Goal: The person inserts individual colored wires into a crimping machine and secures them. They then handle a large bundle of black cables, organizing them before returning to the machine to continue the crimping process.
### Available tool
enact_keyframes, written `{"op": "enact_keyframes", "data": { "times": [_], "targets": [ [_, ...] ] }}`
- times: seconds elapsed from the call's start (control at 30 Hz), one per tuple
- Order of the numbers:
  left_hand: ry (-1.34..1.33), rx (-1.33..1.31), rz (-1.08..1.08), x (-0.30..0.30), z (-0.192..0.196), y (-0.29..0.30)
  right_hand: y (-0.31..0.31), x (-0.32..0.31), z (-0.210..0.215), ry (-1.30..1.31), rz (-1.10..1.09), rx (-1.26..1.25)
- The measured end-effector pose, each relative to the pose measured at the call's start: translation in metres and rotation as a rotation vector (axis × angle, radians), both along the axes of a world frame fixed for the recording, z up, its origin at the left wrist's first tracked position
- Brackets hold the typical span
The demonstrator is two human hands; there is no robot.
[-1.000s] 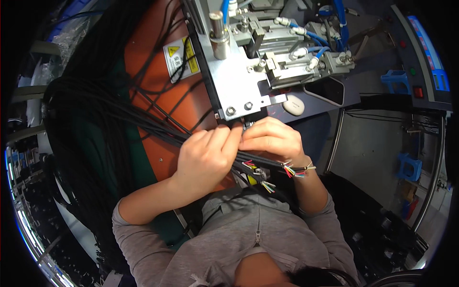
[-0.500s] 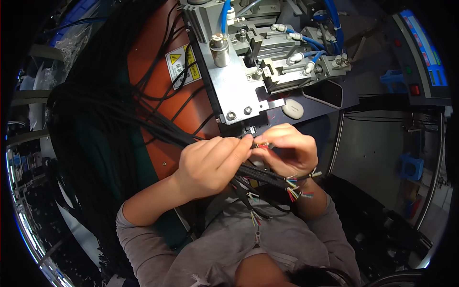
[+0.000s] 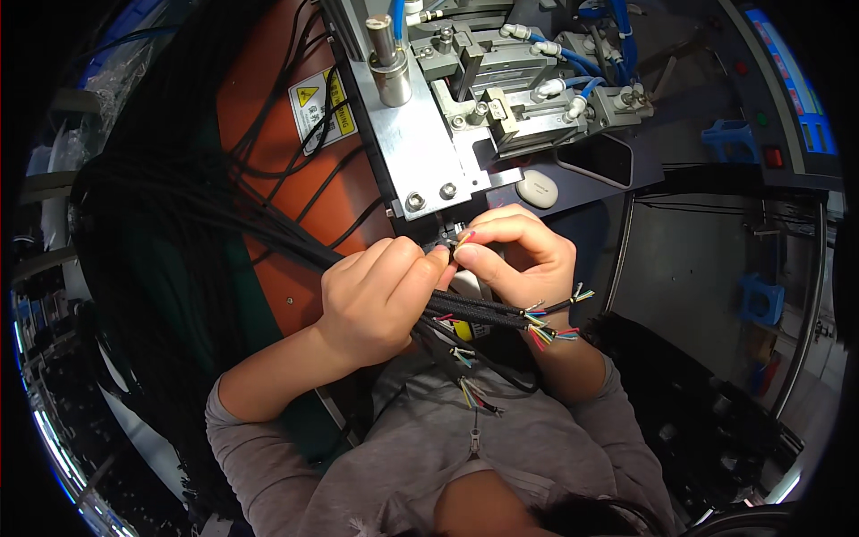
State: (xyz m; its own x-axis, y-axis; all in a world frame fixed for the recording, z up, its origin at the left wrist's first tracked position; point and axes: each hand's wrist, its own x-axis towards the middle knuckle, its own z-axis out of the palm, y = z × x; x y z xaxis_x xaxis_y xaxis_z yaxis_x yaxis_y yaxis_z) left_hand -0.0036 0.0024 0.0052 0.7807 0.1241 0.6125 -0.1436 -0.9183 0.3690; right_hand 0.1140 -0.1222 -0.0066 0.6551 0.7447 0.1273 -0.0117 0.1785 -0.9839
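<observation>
both hands on black cables

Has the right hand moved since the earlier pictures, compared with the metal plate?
Yes. The right hand sat below the metal plate's lower corner; now its fingertips are up at that corner.

- Your orange bench carries a metal machine bolted at its right.
- Loose black cables drape across it, beside a yellow warning label.
</observation>
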Motion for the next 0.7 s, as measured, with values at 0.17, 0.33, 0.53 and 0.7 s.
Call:
{"op": "enact_keyframes", "data": {
  "times": [0.17, 0.33, 0.53, 0.7],
  "targets": [
    [0.014, 0.045, 0.026, 0.000, -0.001, -0.002, -0.001, -0.004, -0.001, -0.013, -0.037, -0.032],
    [0.067, 0.105, 0.029, 0.001, -0.002, -0.002, -0.003, 0.009, 0.001, 0.104, 0.081, -0.058],
    [0.043, 0.151, 0.040, 0.001, -0.004, -0.002, -0.003, 0.011, 0.001, 0.166, 0.118, -0.031],
    [0.070, 0.135, 0.075, 0.000, -0.006, -0.004, -0.001, 0.002, 0.000, -0.439, -0.089, -0.072]
  ]
}}
